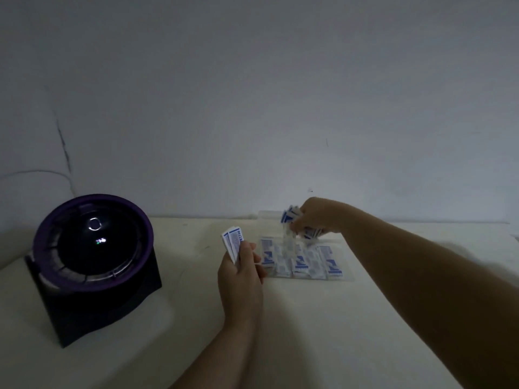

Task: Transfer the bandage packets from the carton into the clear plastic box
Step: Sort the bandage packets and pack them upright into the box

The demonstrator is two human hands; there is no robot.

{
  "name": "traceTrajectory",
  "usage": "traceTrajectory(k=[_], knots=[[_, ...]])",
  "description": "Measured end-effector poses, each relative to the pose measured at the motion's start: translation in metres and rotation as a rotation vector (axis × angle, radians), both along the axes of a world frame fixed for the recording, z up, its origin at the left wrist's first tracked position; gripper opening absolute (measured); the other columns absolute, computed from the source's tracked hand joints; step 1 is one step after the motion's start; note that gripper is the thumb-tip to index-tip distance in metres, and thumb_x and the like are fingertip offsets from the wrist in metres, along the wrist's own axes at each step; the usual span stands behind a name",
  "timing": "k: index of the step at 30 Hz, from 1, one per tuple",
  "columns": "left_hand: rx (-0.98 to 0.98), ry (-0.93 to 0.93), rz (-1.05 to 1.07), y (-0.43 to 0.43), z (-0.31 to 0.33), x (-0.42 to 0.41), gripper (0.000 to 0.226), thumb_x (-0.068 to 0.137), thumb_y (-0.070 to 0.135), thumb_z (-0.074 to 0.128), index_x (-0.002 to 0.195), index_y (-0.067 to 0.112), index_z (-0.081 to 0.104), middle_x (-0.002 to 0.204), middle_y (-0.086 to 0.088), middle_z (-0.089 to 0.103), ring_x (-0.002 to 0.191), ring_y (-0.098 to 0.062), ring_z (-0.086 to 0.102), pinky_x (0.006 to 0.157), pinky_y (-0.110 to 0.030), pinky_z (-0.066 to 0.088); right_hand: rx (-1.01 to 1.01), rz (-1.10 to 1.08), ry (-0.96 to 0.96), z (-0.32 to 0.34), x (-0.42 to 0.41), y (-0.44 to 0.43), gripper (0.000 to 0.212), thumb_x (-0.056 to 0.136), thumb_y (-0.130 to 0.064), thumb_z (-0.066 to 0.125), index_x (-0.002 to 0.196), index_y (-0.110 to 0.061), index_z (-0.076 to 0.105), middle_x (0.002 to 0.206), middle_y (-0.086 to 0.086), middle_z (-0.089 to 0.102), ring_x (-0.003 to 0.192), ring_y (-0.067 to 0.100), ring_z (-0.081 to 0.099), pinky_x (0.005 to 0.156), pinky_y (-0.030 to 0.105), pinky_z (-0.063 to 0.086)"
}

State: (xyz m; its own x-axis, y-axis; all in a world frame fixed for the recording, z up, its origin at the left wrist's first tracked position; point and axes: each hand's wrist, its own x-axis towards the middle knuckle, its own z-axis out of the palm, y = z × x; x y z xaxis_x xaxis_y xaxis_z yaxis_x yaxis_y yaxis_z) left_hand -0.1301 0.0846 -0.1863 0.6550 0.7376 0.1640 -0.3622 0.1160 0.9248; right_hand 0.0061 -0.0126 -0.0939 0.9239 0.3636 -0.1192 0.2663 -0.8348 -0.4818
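My left hand (pixel 241 272) is closed around a small stack of white and blue bandage packets (pixel 232 242), held upright above the table. My right hand (pixel 316 217) reaches further back and grips a bunch of bandage packets (pixel 290 217), with a strip of them dangling down. Below it lies the clear plastic box (pixel 345 272), low and flat, with several bandage packets (pixel 300 259) lined up side by side inside. I cannot make out a carton in this dim view.
A dark round device with a purple rim (pixel 94 265) stands on the left of the pale table (pixel 309 332). A grey wall (pixel 252 108) rises right behind the table's far edge.
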Motion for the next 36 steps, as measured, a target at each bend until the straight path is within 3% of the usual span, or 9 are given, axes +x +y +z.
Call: traceTrajectory(k=[4, 7, 11, 18, 23, 29, 33, 36], knots=[[-0.017, 0.005, -0.008, 0.002, 0.001, 0.002, 0.026, 0.098, 0.020, 0.046, 0.076, 0.009, 0.056, 0.058, 0.003, 0.049, 0.037, -0.002, 0.041, 0.039, -0.014, 0.034, -0.203, 0.023, 0.016, -0.008, 0.006, 0.014, 0.046, 0.084, -0.029, 0.069, 0.114, 0.004, 0.058, 0.104, 0.015, 0.061, 0.091, 0.024, 0.058, 0.090, 0.036, 0.050], [-0.024, 0.006, -0.016, 0.003, 0.001, 0.002, 0.027, 0.098, 0.021, 0.046, 0.076, 0.009, 0.056, 0.057, 0.003, 0.048, 0.037, -0.003, 0.041, 0.040, -0.015, 0.035, -0.242, 0.019, 0.058, -0.012, 0.010, 0.020, 0.044, 0.082, -0.027, 0.071, 0.112, 0.005, 0.061, 0.100, 0.015, 0.063, 0.088, 0.024, 0.059, 0.092, 0.035, 0.051], [-0.014, -0.002, -0.010, 0.003, 0.002, 0.002, 0.026, 0.098, 0.020, 0.046, 0.076, 0.009, 0.056, 0.055, 0.004, 0.048, 0.038, -0.002, 0.042, 0.040, -0.015, 0.035, -0.277, 0.026, 0.047, -0.012, 0.011, 0.025, 0.038, 0.079, -0.024, 0.075, 0.102, 0.004, 0.063, 0.091, 0.014, 0.061, 0.084, 0.024, 0.061, 0.085, 0.029, 0.052], [-0.012, -0.005, -0.014, 0.003, -0.001, 0.002, 0.026, 0.098, 0.020, 0.047, 0.076, 0.009, 0.057, 0.054, 0.006, 0.048, 0.039, -0.004, 0.043, 0.042, -0.016, 0.036, -0.457, 0.067, -0.042, -0.012, 0.005, 0.029, 0.032, 0.075, -0.025, 0.076, 0.070, -0.008, 0.050, 0.063, 0.002, 0.044, 0.054, 0.012, 0.041, 0.048, 0.019, 0.036], [-0.004, 0.000, -0.019, 0.003, -0.001, 0.003, 0.026, 0.098, 0.020, 0.047, 0.077, 0.009, 0.056, 0.055, 0.004, 0.047, 0.039, -0.004, 0.042, 0.041, -0.016, 0.035, -0.472, 0.139, -0.041, -0.010, 0.002, 0.032, 0.029, 0.080, -0.027, 0.072, 0.092, -0.005, 0.059, 0.073, 0.003, 0.049, 0.067, 0.015, 0.049, 0.062, 0.023, 0.042], [-0.004, -0.016, -0.043, 0.004, 0.002, 0.003, 0.026, 0.098, 0.019, 0.046, 0.076, 0.008, 0.055, 0.056, 0.003, 0.048, 0.039, -0.005, 0.042, 0.041, -0.017, 0.035, -0.482, 0.140, -0.147, -0.006, 0.001, 0.032, 0.029, 0.087, -0.030, 0.065, 0.091, -0.003, 0.057, 0.071, 0.002, 0.047, 0.060, 0.012, 0.047, 0.052, 0.019, 0.039], [0.011, -0.011, -0.038, 0.005, 0.001, 0.002, 0.024, 0.098, 0.018, 0.046, 0.079, 0.008, 0.057, 0.056, 0.003, 0.049, 0.040, -0.004, 0.043, 0.041, -0.017, 0.035, -0.445, 0.126, -0.208, -0.002, 0.001, 0.031, 0.045, 0.086, -0.033, 0.065, 0.111, 0.004, 0.057, 0.086, 0.007, 0.051, 0.082, 0.018, 0.050, 0.069, 0.026, 0.043], [0.020, -0.005, -0.045, 0.004, 0.000, 0.001, 0.024, 0.098, 0.017, 0.046, 0.078, 0.009, 0.056, 0.056, 0.002, 0.049, 0.040, -0.004, 0.042, 0.041, -0.017, 0.035, -0.425, 0.130, -0.184, -0.002, 0.002, 0.027, 0.046, 0.086, -0.033, 0.065, 0.114, 0.003, 0.058, 0.091, 0.008, 0.052, 0.083, 0.018, 0.051, 0.057, 0.020, 0.038]])
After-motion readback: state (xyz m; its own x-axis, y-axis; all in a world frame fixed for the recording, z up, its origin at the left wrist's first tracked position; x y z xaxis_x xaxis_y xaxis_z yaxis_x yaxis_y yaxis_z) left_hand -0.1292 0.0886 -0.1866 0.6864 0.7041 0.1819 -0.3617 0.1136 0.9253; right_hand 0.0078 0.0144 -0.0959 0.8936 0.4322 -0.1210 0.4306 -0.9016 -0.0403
